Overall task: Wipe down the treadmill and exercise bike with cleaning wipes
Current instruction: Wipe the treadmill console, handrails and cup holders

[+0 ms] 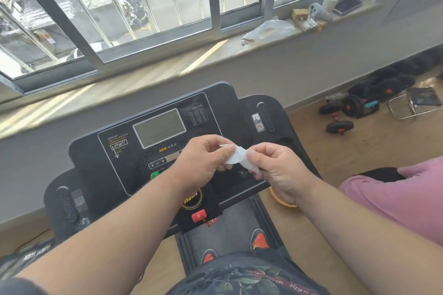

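A black treadmill console [148, 151] with a grey display [159, 127] stands in front of me, its belt [230, 227] running down between my feet. Above the console's right half I hold a small white cleaning wipe [236, 157] between both hands. My left hand [203, 159] pinches its left end and my right hand [273, 167] pinches its right end, thumbs on top. The wipe is crumpled and partly folded, clear of the console surface. A red safety key [199, 215] sits at the console's lower middle. No exercise bike is in view.
A window sill [215, 50] runs behind the treadmill, carrying a plastic bag [268, 29], a paper cup [330, 1] and a phone [347, 6]. Dumbbells [342, 115] lie on the wooden floor at right. An orange object [282, 201] lies on the floor under my right wrist. A person's pink sleeve [407, 189] enters from right.
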